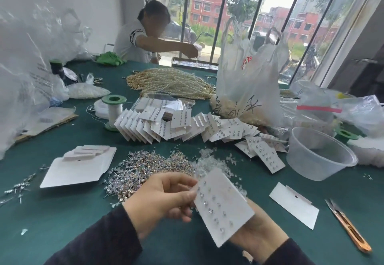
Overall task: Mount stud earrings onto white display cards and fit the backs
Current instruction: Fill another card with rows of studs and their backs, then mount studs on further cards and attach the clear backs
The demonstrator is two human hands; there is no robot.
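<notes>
Stud earrings already sit in rows on the white display card (223, 206) that both hands hold above the green tabletop (62, 212). The left hand (164, 200) pinches its left edge; the right hand (257, 242) supports it from beneath, fingers hidden, so whether backs are fitted I cannot tell. Many finished cards (176, 125) lie heaped behind. A big pile of loose studs (145, 167), clear backs (209, 161) and blank cards (79, 169) remain, so I judge much work is left.
</notes>
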